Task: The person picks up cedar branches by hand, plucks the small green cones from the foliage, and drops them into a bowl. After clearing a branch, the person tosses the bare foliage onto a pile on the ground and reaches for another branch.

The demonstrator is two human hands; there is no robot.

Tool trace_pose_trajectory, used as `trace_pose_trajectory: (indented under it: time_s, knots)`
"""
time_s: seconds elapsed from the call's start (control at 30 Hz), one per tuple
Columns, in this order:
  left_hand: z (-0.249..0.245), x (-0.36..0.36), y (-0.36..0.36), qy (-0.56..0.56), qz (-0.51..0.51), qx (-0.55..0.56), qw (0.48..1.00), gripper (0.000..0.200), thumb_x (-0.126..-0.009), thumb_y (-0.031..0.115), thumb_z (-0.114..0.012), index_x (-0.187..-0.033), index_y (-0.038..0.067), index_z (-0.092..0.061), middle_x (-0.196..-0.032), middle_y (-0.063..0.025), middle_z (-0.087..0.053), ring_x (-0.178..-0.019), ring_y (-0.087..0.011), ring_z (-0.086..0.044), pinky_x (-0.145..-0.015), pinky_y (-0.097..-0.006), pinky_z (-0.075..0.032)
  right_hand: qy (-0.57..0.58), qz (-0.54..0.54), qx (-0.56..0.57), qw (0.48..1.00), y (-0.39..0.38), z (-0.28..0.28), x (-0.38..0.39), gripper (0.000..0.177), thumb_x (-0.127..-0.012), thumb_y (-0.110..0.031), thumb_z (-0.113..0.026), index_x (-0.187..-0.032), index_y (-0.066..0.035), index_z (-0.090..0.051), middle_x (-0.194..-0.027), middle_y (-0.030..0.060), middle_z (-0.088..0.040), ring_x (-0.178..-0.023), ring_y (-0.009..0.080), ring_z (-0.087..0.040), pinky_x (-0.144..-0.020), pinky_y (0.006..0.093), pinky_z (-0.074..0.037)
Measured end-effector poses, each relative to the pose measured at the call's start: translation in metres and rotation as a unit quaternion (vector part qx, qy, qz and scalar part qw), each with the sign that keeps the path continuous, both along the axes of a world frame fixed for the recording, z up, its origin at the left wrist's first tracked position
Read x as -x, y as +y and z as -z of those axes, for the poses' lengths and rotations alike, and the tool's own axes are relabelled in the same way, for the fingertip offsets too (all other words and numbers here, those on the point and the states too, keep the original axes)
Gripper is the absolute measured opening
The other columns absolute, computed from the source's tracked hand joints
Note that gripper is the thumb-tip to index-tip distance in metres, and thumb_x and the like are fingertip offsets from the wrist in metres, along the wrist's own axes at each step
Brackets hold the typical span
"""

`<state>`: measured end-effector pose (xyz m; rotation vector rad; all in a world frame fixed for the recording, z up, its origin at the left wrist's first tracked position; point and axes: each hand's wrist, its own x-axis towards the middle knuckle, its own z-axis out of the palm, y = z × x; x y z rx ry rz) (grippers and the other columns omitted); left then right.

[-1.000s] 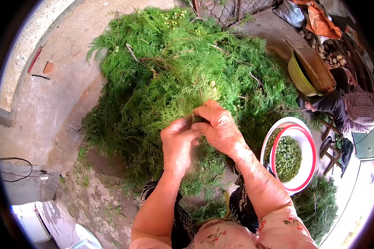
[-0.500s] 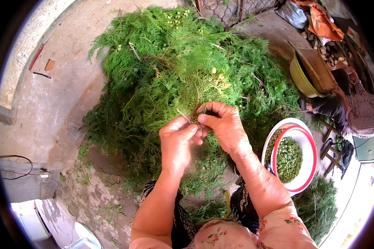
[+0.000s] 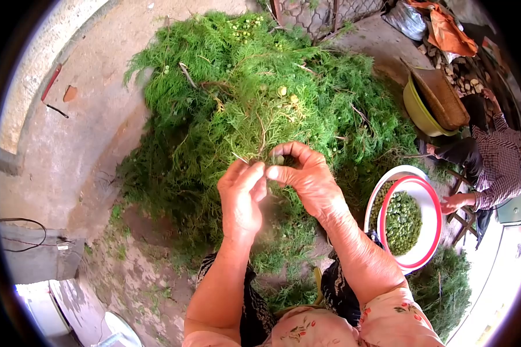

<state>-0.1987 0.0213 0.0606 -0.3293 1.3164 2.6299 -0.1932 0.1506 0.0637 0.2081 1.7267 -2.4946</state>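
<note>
A green leafy sprig with a few pale round cones rises from my fingertips over a big heap of cut evergreen branches. My left hand pinches the sprig's stem low down, and a thin pale twig end sticks out there. Close beside it, my right hand has thumb and forefinger curled round a small green cone at the base of the sprig. To the right stands a white basin with a red rim, holding many green cones, partly over another white basin.
At the right a co-worker in a checked shirt sits near the basins, one hand by the red rim. Behind are a yellow-green tub and a woven basket. More greenery lies at the lower right.
Both my hands and the sprig have shifted slightly left, and a small cone now shows at my right fingertips. The co-worker's hand has come beside the red-rimmed basin.
</note>
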Motion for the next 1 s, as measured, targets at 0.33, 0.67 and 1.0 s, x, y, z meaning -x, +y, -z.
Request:
trace_pose_trajectory:
  time_s: [0.33, 0.67, 1.0]
  knots:
    - [0.005, -0.001, -0.001, 0.01, 0.013, 0.035, 0.999, 0.008, -0.086, 0.007, -0.055, -0.082, 0.001, -0.053, -0.065, -0.0018, -0.051, -0.047, -0.0067, -0.04, -0.039, -0.0195, -0.028, 0.043, 0.011, -0.212, 0.976, -0.015, -0.007, -0.011, 0.017, -0.082, -0.006, -0.058, -0.096, 0.003, -0.056, -0.065, 0.0088, -0.058, -0.054, 0.0109, -0.054, -0.049, 0.0265, -0.044]
    - [0.0, 0.002, -0.007, -0.058, 0.037, -0.078, 0.995, 0.012, -0.087, 0.01, -0.053, -0.081, 0.0, -0.051, -0.068, -0.0074, -0.056, -0.045, -0.0093, -0.043, -0.038, -0.0198, -0.033, -0.107, -0.049, 0.194, 0.974, -0.008, -0.004, -0.007, 0.009, -0.09, -0.009, -0.049, -0.087, -0.002, -0.054, -0.072, 0.0052, -0.058, -0.052, 0.0107, -0.05, -0.044, 0.0233, -0.041]
    - [-0.007, 0.005, 0.0, -0.114, 0.026, -0.069, 0.991, 0.024, -0.087, 0.018, -0.05, -0.067, 0.006, -0.046, -0.056, -0.006, -0.048, -0.044, -0.0154, -0.045, -0.036, -0.0221, -0.033, -0.141, 0.039, 0.269, 0.952, -0.01, -0.013, -0.008, 0.013, -0.091, -0.01, -0.046, -0.101, -0.001, -0.05, -0.078, 0.0071, -0.056, -0.063, 0.015, -0.053, -0.058, 0.026, -0.047]
